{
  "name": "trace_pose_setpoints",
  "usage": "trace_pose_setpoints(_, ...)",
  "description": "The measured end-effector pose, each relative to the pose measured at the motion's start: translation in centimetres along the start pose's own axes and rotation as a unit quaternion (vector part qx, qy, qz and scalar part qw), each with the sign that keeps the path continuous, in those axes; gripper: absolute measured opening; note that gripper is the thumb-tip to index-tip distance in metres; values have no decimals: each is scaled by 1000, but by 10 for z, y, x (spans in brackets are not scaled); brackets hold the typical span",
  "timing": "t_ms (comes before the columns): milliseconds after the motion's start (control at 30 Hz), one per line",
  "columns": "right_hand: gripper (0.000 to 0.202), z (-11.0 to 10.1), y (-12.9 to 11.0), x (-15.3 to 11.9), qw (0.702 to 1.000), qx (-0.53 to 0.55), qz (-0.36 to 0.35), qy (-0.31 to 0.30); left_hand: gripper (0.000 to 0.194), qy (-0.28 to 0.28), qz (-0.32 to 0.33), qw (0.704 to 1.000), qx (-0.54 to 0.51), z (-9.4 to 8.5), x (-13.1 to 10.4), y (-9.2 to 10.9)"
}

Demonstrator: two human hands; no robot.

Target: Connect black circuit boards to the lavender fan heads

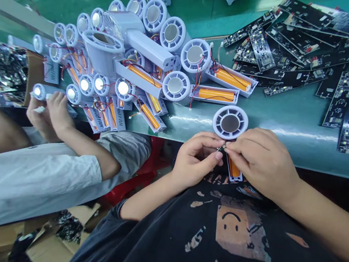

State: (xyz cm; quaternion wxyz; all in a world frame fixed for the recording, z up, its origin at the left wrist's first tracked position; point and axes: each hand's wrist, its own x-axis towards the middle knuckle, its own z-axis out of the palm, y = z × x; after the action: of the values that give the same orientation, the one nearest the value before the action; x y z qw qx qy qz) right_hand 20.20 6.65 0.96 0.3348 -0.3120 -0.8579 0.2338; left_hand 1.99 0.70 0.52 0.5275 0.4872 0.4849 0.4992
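Observation:
A light purple handheld fan (230, 123) stands at the table's front edge, its round grey centre facing up. Its open handle, with an orange battery (234, 170) inside, points down toward my body. My left hand (199, 157) is closed in a pinch just below the fan head. Opposite it, my right hand (260, 159) pinches with thumb and forefinger, lying across the fan's rim and handle. The fingertips of both hands meet at a tiny pale, metallic-looking part (222, 147), too small to make out. My fingers hide part of the handle.
Many similar fans (140, 51) with loose red and black wires crowd the table at left. Black circuit boards (304, 50) are heaped at back right. At left, a co-worker's hands (49, 114) handle a fan. Open cardboard boxes (55, 244) stand on the floor.

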Motion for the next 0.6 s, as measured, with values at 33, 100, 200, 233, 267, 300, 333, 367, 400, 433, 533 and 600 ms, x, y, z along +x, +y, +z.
trace_pose_setpoints(33, 10, -2, 1, -1, 1000, 18, -1, 1, 16, -3, -7, 1000, 3, -1, 0, 1)
trace_pose_setpoints(100, 14, -7, 2, -4, 998, 55, 11, -2, 23, -7, -27, 1000, 8, -4, 0, 3)
trace_pose_setpoints(200, 18, -15, 5, -9, 995, 92, 36, -28, 23, -20, -40, 999, 4, -7, -1, 4)
trace_pose_setpoints(233, 10, -16, 6, -10, 993, 102, 42, -35, 20, -25, -38, 999, 0, -7, -1, 4)
trace_pose_setpoints(267, 4, -17, 6, -11, 992, 114, 46, -36, 17, -29, -32, 999, -2, -6, -2, 4)
trace_pose_setpoints(300, 7, -16, 6, -12, 990, 127, 49, -32, 14, -31, -25, 999, -3, -6, -2, 4)
trace_pose_setpoints(333, 9, -16, 6, -11, 989, 138, 48, -24, 10, -32, -18, 999, -1, -5, -2, 4)
trace_pose_setpoints(367, 10, -15, 5, -11, 988, 147, 42, -13, 7, -31, -11, 999, 4, -4, -2, 5)
trace_pose_setpoints(400, 10, -14, 3, -10, 988, 154, 32, -5, 5, -32, -3, 999, 14, -3, -3, 6)
trace_pose_setpoints(433, 10, -13, 2, -9, 988, 156, 18, -1, 7, -36, 6, 999, 32, -3, -3, 8)
trace_pose_setpoints(533, 12, -10, -2, -7, 993, 116, -13, -11, 5, -48, 54, 987, 141, -4, -1, 16)
trace_pose_setpoints(600, 14, -8, -4, -6, 998, 62, -22, -21, 6, -45, 104, 966, 233, -5, 1, 21)
